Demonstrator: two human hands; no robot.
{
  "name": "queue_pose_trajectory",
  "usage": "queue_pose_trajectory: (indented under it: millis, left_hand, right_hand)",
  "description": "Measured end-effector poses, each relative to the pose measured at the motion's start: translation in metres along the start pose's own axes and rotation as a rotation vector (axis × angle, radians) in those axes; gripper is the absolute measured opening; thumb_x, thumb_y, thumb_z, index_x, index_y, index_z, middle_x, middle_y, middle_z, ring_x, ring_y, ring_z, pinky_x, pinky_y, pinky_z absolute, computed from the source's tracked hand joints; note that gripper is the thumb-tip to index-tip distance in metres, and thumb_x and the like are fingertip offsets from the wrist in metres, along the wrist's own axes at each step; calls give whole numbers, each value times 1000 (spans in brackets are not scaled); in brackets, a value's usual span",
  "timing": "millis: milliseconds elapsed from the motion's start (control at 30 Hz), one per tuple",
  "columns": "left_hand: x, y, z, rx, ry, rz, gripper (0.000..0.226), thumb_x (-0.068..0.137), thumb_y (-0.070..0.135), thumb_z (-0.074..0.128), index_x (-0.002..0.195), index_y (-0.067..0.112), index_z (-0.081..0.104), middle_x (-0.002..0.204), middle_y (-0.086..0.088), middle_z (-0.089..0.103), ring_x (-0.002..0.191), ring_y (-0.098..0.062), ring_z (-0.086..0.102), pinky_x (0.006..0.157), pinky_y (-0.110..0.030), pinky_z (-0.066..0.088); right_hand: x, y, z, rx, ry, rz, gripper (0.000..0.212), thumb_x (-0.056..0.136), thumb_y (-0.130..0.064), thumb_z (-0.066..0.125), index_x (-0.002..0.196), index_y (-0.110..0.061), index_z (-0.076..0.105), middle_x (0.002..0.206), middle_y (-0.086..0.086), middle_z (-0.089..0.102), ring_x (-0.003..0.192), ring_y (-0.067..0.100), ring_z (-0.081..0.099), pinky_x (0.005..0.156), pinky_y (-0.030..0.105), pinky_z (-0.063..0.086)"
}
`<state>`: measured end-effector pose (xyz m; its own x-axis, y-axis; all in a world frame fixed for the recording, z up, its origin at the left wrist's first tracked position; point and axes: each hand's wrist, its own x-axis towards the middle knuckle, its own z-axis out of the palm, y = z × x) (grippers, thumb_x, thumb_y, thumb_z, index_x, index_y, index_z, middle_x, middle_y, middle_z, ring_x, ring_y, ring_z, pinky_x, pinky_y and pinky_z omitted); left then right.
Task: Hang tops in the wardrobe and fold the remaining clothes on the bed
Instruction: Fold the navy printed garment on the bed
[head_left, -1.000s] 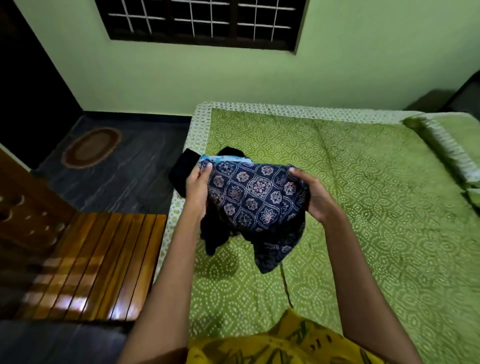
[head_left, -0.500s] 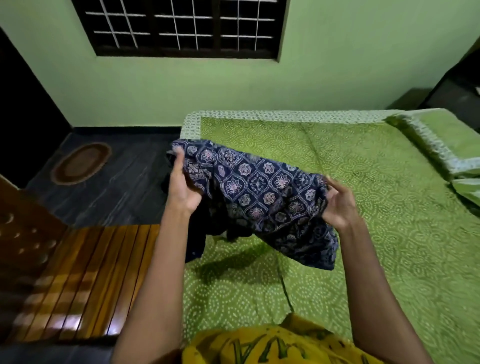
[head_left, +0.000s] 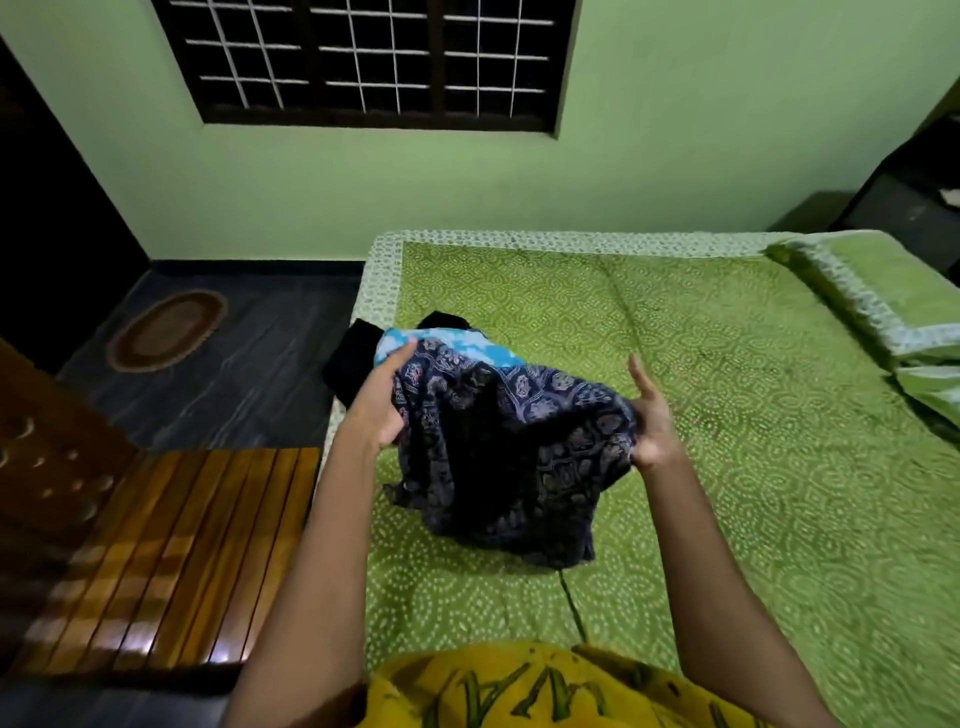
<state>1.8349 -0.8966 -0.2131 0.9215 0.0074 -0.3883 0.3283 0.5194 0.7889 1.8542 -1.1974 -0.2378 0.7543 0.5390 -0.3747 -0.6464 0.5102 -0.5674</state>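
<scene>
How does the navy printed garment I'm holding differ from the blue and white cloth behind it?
The navy printed garment is dark with medallion motifs; the blue and white cloth is bright, with blotchy patches. The navy garment is lifted between the left hand and right hand, its lower part drooping to the bed; the blue cloth lies on the bed, mostly hidden. Both sit near the bed's left edge.

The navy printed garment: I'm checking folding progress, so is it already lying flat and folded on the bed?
No, the navy printed garment hangs bunched between the left hand and right hand above the bed.
</scene>
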Motion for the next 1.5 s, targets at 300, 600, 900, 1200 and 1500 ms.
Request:
queue_pose_trajectory:
  millis: [300, 600, 900, 1200, 1500]
  left_hand:
    - [10, 88, 3, 374, 210, 143, 18, 86, 25, 66, 90, 8, 64, 103, -10, 69, 77, -20, 67, 82, -36, 52]
    - [22, 87, -20, 382, 0, 34, 28, 90, 21, 57, 69, 14, 75, 74, -2, 72, 68, -15, 68, 74, -29, 56]
    - [30, 72, -25, 180, 26, -16, 37, 77, 23, 70, 108, 5, 63, 104, -16, 67, 92, -25, 67, 89, -36, 51]
    - [26, 85, 37, 1862, -117, -366, 43, 85, 36, 65, 108, 2, 55, 102, -14, 63, 85, -24, 61, 77, -30, 48]
    - [25, 51, 118, 1038, -502, -1, 30, 83, 5, 67, 110, 11, 57, 100, 2, 67, 97, -15, 62, 92, -29, 47]
  right_hand:
    - [-13, -80, 15, -433, 63, -122, 41, 50, -21, 85, 86, -6, 74, 88, 10, 73, 79, 22, 71, 70, 34, 59]
    - [7, -96, 13, -565, 60, 14, 45, 43, -17, 88, 85, -4, 76, 79, 8, 73, 66, 14, 70, 58, 24, 56]
    - [24, -89, 9, -232, 193, -149, 41, 66, -29, 72, 100, -5, 72, 99, 14, 72, 89, 27, 70, 75, 42, 58]
    - [40, -96, 47, -580, 107, 27, 52, 65, -5, 73, 115, 0, 60, 101, 12, 72, 83, 22, 71, 79, 35, 57]
    - [58, -115, 123, -1267, 6, -181, 45, 71, 24, 44, 57, -11, 68, 59, 0, 68, 54, 11, 63, 55, 19, 51]
